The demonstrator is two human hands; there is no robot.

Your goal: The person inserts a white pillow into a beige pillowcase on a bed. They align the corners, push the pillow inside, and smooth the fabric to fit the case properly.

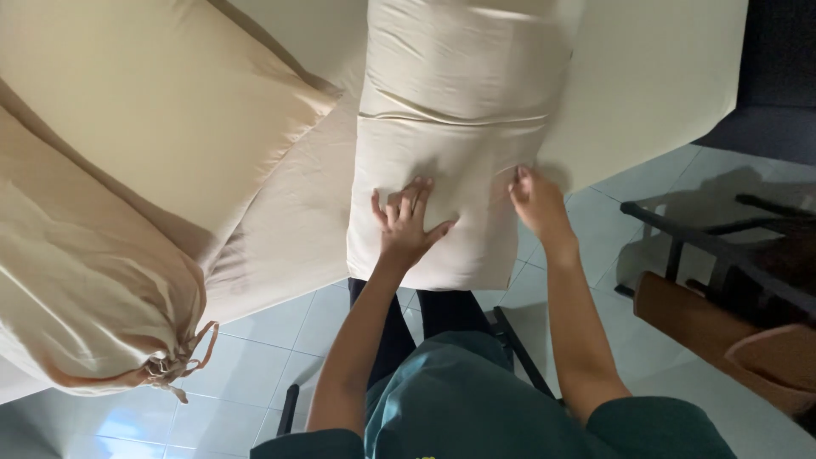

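Note:
A cream pillow in a pillowcase (pixel 450 110) lies on the bed's edge, its open end hanging toward me. My left hand (pixel 405 223) presses flat on the pillowcase's lower part, fingers spread. At the pillowcase's right edge, my right hand (pixel 537 204) pinches the fabric with curled fingers.
A beige bolster (pixel 93 289) with a tied drawstring end lies at the left, beside a larger beige pillow (pixel 161 102). The cream-sheeted mattress (pixel 654 76) ends at a corner on the right. A dark wooden chair (pixel 722 263) stands on the pale tiled floor (pixel 255 357).

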